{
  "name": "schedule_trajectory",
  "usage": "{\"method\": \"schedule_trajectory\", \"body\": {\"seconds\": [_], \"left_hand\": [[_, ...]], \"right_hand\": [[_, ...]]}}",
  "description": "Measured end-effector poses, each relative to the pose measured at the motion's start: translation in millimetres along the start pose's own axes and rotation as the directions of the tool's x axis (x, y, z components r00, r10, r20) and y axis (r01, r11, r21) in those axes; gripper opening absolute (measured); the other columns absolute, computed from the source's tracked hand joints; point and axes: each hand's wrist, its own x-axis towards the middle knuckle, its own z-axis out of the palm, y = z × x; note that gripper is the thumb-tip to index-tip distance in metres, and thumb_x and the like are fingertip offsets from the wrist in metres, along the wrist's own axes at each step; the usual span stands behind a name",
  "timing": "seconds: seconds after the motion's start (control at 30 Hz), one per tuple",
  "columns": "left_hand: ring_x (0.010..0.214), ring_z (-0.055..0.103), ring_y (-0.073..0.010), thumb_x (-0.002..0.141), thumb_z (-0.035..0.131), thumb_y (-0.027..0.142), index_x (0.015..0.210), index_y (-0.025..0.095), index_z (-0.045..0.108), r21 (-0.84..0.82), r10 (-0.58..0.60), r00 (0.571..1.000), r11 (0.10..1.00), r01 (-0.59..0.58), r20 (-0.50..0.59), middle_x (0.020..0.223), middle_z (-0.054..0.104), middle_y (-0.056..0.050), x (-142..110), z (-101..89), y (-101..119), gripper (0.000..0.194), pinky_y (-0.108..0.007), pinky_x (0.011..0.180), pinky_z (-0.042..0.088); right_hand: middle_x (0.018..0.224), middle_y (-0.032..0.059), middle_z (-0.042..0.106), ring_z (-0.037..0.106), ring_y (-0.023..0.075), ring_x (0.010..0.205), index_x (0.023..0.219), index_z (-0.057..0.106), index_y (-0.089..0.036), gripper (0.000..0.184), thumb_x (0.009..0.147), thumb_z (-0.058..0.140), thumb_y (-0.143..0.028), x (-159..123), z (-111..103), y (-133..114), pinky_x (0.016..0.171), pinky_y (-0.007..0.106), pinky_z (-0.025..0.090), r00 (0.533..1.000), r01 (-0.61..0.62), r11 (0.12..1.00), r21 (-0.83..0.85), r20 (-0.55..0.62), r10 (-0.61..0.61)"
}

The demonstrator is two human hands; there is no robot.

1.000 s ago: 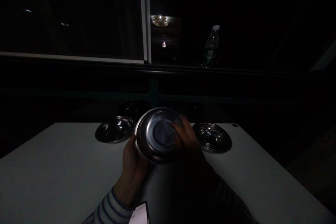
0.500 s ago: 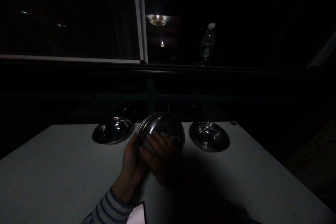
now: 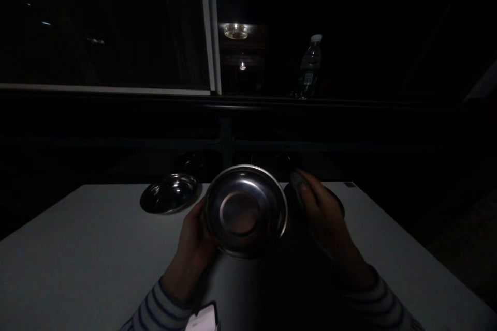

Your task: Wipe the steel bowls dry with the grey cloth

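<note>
At left, a metal bowl point(image 3: 171, 194) rests on the table point(image 3: 112, 253). The left hand point(image 3: 193, 242) grips the tilted, held bowl point(image 3: 245, 212) by its left side, above the table. Secure this grip firmly; avoid obstructing the interior. The right hand point(image 3: 324, 212), apart from the held bowl, grasps a grey item point(image 3: 298, 182), identity unclear. Apply even pressure upon contact. Avoid striking the right-hand bowl point(image 3: 341, 206), partly hidden behind.
</note>
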Motion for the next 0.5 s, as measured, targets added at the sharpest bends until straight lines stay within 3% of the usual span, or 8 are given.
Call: {"method": "schedule_trajectory", "body": {"seconds": [0.1,0.27,0.4,0.5], "left_hand": [[0.043,0.057,-0.0102,0.078,0.053,0.016,0.065,0.012,0.059,-0.053,-0.082,0.996,0.995,0.083,0.022,0.050,0.062,0.000,-2.6,0.1,1.9,0.014,-0.019,0.042,0.046],[0.035,0.050,-0.0072,0.084,0.044,0.016,0.058,0.013,0.055,-0.090,-0.099,0.995,0.991,0.098,-0.006,0.042,0.056,0.001,-7.7,4.8,5.4,0.028,-0.015,0.034,0.038],[0.044,0.056,-0.0098,0.085,0.042,0.015,0.065,0.013,0.059,-0.017,-0.014,0.998,1.000,0.012,-0.068,0.051,0.062,-0.001,-8.9,7.7,7.6,0.026,-0.018,0.042,0.045],[0.055,0.060,-0.0135,0.084,0.047,0.023,0.074,0.013,0.063,0.208,0.139,0.978,0.972,-0.106,-0.153,0.064,0.067,-0.003,-10.1,5.9,7.1,0.022,-0.023,0.052,0.047]], "right_hand": [[0.123,0.0092,0.055,0.049,0.0226,0.114,0.119,0.053,-0.020,0.040,0.088,0.038,-0.040,-12.0,-7.2,10.0,0.098,0.043,0.038,0.994,-0.106,0.993,0.043,-0.005,0.106],[0.128,0.0082,0.050,0.043,0.0236,0.121,0.119,0.053,-0.020,0.044,0.086,0.039,-0.046,-30.7,-1.8,25.4,0.103,0.046,0.031,0.970,-0.237,0.967,0.092,0.084,0.230],[0.128,0.0072,0.051,0.044,0.0236,0.121,0.118,0.054,-0.022,0.045,0.084,0.043,-0.049,-47.9,1.8,30.8,0.104,0.046,0.030,0.929,-0.356,0.917,0.180,0.173,0.326],[0.122,0.0088,0.056,0.050,0.0254,0.115,0.112,0.059,-0.021,0.045,0.081,0.046,-0.052,-58.8,2.6,35.7,0.100,0.047,0.035,0.898,-0.435,0.860,0.267,0.198,0.393]]}}
